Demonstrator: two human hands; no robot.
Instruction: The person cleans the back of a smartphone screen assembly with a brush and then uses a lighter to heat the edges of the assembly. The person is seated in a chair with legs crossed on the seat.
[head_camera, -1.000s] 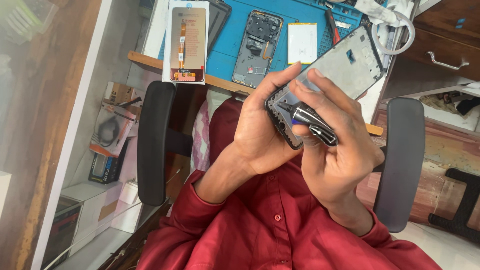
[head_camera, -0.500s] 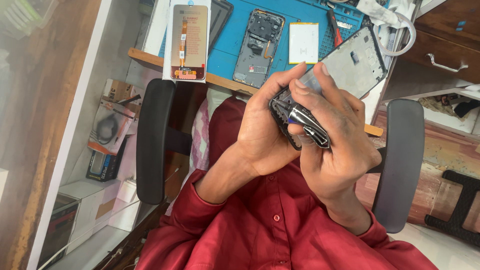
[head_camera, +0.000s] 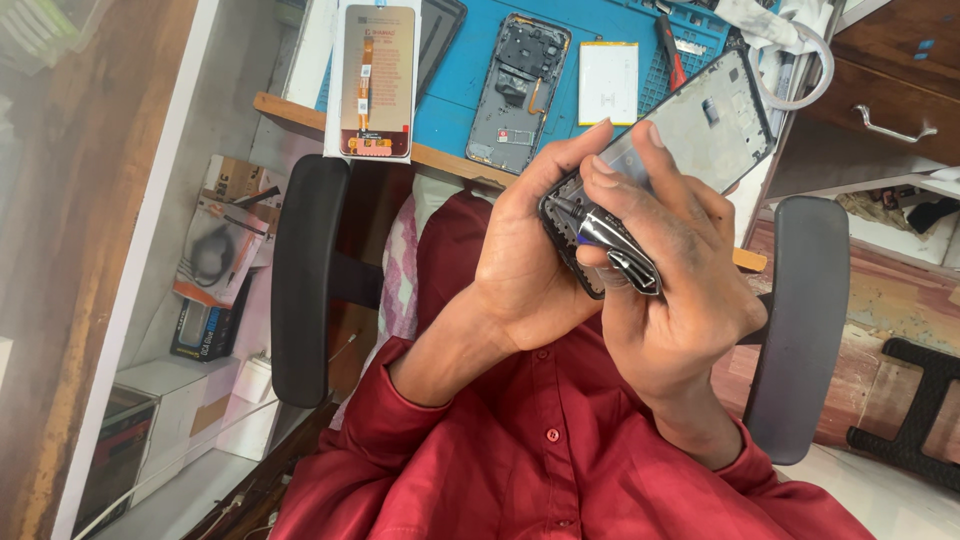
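Observation:
My left hand (head_camera: 520, 265) grips the lower end of a bare phone frame (head_camera: 705, 125), a grey plate with a black rim, held over my lap in front of my red shirt. My right hand (head_camera: 680, 290) is closed around a small crumpled silver glue tube (head_camera: 615, 245). The tube's black nozzle rests at the frame's bottom edge, next to my left thumb. My right fingers lie across the frame's inner face and hide its middle.
On the desk beyond, a blue work mat (head_camera: 470, 60) carries an opened phone body (head_camera: 520, 90), a white battery (head_camera: 608, 82) and a red-handled screwdriver (head_camera: 670, 50). A display panel (head_camera: 375, 80) lies at the desk edge. Black chair armrests (head_camera: 310, 280) flank me; wooden drawers (head_camera: 890, 100) stand right.
My right fingers have slid slightly further over the frame and the tube has tilted a little. Both hands keep their hold.

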